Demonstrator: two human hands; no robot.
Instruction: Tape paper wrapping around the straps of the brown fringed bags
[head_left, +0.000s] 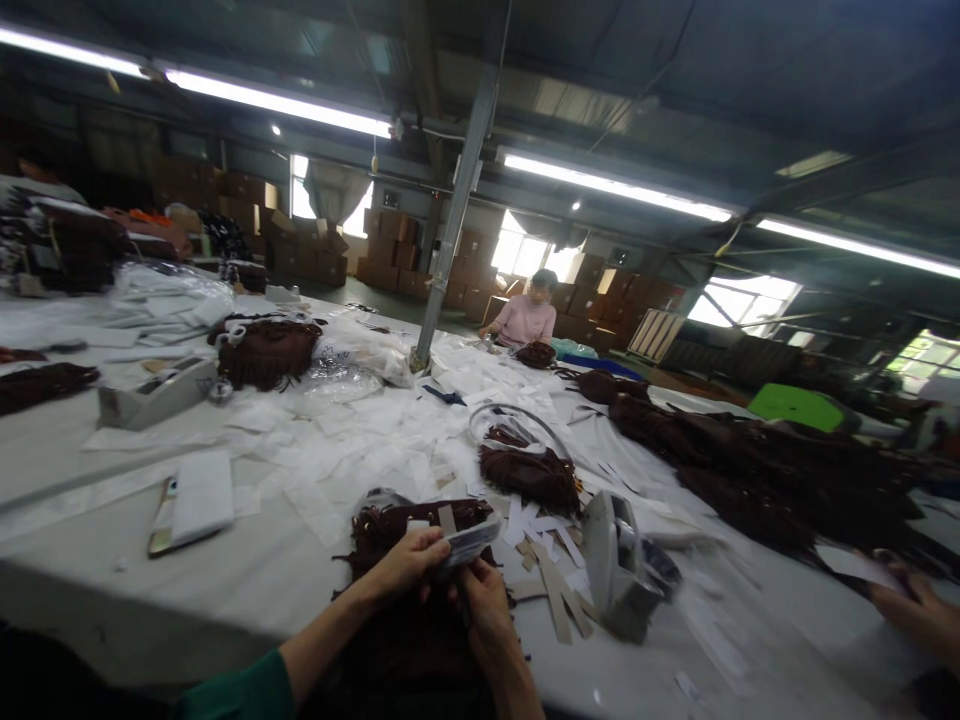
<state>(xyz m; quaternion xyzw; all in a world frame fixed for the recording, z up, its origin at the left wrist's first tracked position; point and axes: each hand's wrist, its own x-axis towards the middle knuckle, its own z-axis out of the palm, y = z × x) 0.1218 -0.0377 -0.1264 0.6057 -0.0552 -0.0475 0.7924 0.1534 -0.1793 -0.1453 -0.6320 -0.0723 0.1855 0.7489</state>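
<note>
My left hand (pixel 405 562) and my right hand (pixel 480 600) meet low in the middle, both with fingers closed on a small pale strip, perhaps tape or a label (pixel 469 543). They work over a dark brown fringed bag (pixel 409 525) lying on the white table (pixel 247 590). A grey tape dispenser (pixel 619 565) stands just right of my right hand. Loose paper and tan strips (pixel 551 585) lie between the dispenser and my hands.
Another fringed bag with a ring handle (pixel 529 470) lies beyond. A long heap of brown bags (pixel 750 460) runs along the right. A second dispenser (pixel 154 395) and a phone under paper (pixel 187 505) sit left. A person in pink (pixel 525 318) works at the far end; another's hand (pixel 911 605) shows at right. A steel post (pixel 454 220) rises mid-table.
</note>
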